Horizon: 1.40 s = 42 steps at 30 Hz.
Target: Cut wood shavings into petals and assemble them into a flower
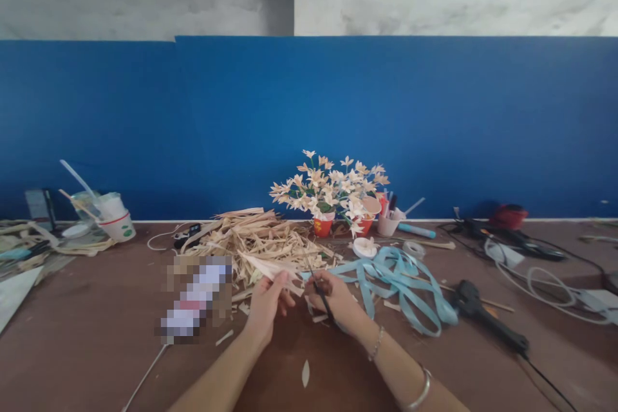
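Note:
My left hand (268,306) pinches a pale dried husk piece (270,268) between thumb and fingers. In my right hand (337,301) is a pair of scissors (322,297) with dark handles, its thin blades pointing up and away beside the husk. I cannot tell whether the blades touch it. A small leaf-shaped cut piece (306,374) lies on the brown table (270,380) between my forearms. Beyond my hands spreads a heap of dried husks (251,235), with scraps around it.
Husk flowers (328,187) stand in a red cup (324,225) at the back. Light-blue ribbon (400,280) and a glue gun (487,318) lie to the right. A blurred-out device (197,301) with a cable sits left. A white cup (116,226) is far left.

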Each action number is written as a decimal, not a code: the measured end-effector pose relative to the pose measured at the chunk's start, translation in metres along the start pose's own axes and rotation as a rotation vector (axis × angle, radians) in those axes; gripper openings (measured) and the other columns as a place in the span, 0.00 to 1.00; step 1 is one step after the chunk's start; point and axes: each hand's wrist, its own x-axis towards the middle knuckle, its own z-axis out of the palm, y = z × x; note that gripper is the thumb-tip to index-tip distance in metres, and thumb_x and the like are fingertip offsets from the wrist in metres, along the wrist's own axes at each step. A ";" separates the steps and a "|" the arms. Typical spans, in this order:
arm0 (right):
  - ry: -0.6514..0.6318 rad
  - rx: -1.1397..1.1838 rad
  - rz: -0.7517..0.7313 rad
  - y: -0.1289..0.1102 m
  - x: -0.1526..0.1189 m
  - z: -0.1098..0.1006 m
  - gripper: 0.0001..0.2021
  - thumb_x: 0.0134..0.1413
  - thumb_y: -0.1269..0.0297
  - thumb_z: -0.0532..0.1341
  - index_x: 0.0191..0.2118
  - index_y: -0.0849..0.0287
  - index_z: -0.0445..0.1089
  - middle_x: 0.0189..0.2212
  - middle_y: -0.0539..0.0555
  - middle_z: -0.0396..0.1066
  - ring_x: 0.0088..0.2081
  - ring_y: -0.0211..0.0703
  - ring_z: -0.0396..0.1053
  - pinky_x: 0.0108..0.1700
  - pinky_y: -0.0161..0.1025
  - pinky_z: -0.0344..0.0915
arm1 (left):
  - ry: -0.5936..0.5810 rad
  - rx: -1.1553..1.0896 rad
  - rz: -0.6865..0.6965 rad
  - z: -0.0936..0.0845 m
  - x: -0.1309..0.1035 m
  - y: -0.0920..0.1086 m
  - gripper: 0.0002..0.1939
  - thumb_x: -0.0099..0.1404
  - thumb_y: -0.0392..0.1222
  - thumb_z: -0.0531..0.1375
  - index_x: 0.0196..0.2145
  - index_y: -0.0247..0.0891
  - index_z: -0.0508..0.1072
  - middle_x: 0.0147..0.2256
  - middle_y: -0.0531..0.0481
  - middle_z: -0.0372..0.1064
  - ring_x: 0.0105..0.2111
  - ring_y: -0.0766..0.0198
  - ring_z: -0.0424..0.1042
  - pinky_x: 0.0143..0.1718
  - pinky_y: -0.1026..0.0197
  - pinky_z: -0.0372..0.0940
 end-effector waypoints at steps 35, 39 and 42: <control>0.054 0.091 -0.035 -0.003 0.000 0.010 0.18 0.35 0.60 0.68 0.32 0.59 0.60 0.19 0.44 0.62 0.20 0.32 0.58 0.22 0.30 0.54 | -0.215 0.060 -0.018 0.006 -0.004 0.005 0.17 0.47 0.46 0.65 0.33 0.31 0.72 0.21 0.50 0.71 0.17 0.68 0.68 0.11 0.72 0.57; 0.105 0.120 -0.041 -0.007 -0.001 0.010 0.18 0.36 0.61 0.67 0.32 0.58 0.59 0.19 0.44 0.61 0.20 0.31 0.57 0.22 0.30 0.53 | -0.273 0.074 -0.070 0.006 -0.005 0.000 0.14 0.44 0.43 0.67 0.27 0.31 0.73 0.21 0.51 0.69 0.17 0.70 0.66 0.14 0.71 0.57; 0.136 0.112 -0.032 -0.013 -0.001 0.006 0.18 0.35 0.61 0.67 0.32 0.58 0.59 0.19 0.43 0.61 0.18 0.30 0.55 0.20 0.29 0.51 | -0.274 0.051 -0.099 0.003 -0.003 -0.004 0.12 0.45 0.43 0.66 0.25 0.31 0.72 0.18 0.53 0.67 0.17 0.71 0.64 0.15 0.72 0.56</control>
